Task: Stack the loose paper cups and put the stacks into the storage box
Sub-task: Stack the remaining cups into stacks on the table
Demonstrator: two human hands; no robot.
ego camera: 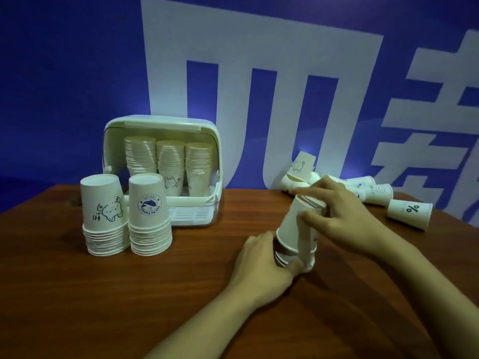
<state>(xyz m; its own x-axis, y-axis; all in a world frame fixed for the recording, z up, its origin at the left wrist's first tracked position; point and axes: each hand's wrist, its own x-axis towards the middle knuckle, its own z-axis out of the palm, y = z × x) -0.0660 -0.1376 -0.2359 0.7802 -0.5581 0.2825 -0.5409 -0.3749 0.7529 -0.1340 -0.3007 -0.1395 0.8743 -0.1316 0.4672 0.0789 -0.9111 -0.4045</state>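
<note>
A short upside-down stack of white paper cups (293,229) stands on the brown table, right of centre. My left hand (261,260) grips the stack's rims at the bottom. My right hand (334,208) holds the top cup, fingers over its base, tilted on the stack. Two finished upside-down stacks, one with a bear print (105,216) and one with a whale print (149,216), stand at the left. Behind them the white storage box (212,141) has its lid up, with three stacks inside (168,161). Loose cups (373,193) lie at the back right.
A cup marked with a percent sign (410,213) lies on its side near the right table edge. One cup (302,165) leans on top of the loose pile. A blue wall with large white characters rises behind the table (129,294).
</note>
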